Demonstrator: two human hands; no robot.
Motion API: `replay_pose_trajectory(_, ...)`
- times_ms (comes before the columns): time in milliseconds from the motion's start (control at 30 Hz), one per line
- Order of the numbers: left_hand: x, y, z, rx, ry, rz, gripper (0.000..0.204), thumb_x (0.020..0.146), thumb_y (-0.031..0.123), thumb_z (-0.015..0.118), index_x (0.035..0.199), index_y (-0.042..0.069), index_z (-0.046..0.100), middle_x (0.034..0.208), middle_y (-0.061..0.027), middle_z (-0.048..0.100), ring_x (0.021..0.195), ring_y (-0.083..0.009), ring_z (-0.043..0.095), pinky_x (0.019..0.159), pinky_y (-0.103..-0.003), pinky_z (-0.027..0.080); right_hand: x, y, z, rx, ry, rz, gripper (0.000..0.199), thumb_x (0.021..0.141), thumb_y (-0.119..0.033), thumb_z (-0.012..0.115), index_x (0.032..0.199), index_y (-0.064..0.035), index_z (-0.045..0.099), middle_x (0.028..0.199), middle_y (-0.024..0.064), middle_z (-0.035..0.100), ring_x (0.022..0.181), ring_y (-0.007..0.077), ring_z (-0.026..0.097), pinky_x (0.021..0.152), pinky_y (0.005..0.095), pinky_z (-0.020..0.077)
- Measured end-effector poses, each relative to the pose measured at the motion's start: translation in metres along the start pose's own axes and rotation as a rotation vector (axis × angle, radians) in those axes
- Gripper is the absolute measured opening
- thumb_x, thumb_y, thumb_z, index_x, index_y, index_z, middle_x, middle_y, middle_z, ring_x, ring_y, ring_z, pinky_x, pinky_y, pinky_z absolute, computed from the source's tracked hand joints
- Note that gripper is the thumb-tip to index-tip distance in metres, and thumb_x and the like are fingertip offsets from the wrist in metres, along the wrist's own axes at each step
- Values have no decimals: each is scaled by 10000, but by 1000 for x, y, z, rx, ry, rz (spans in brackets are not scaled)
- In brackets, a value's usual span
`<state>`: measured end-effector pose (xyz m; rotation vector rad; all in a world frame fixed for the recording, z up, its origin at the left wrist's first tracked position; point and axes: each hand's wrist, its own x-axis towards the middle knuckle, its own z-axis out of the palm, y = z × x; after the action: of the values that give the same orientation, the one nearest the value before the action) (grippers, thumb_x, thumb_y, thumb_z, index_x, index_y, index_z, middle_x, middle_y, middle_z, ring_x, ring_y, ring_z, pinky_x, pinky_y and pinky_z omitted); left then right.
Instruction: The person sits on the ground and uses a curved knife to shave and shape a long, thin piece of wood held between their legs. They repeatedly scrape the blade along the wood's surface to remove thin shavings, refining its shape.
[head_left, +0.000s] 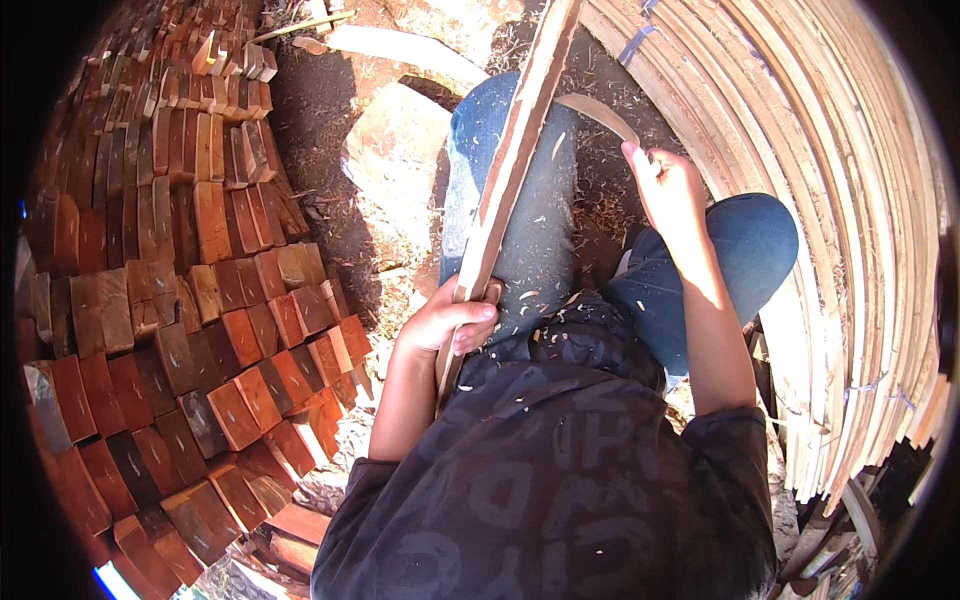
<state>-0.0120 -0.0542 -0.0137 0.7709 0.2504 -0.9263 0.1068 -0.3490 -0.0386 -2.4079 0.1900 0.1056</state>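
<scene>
My left hand (pixel 448 318) is wrapped around a long wooden strip (pixel 508 165) near its lower end. The strip slants up across my left thigh, with one pale face and a darker brown side, and runs out of view at the top. In my right hand (pixel 668 190), out to the right above my bent knee, is a curved knife (pixel 600 115); its blade points left toward the strip and sits apart from my left hand. My fist hides the knife's handle. Pale wood shavings lie on my jeans (pixel 520 240) and dark shirt (pixel 540 440).
Stacked reddish-brown wood blocks (pixel 240 410) fill the left side. On the right stands a large pile of long pale wooden strips (pixel 800 200), tied in places with thin bands. A flat pale slab (pixel 395 165) and a curved light offcut (pixel 410 48) lie on the dirt ahead.
</scene>
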Motion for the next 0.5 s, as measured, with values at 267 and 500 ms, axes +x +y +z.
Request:
replay_pose_trajectory(267,-14,-6,-8,-63,-160,-33,643,795,723,541,732,103,380,492,41,367,335,-51,331,288,-193,306,-71,38,15,825,-99,109,480,970,-300,567,563,-129,376,575,-104,300,535,24,249,458,249,200)
replay_pose_trajectory(500,-6,-2,-24,298,125,45,546,941,618,391,733,113,398,452,34,349,329,-80,355,300,-224,302,-84,29,-1,948,-106,177,478,969,-365,559,581,-129,409,539,-93,348,474,12,280,423,225,198)
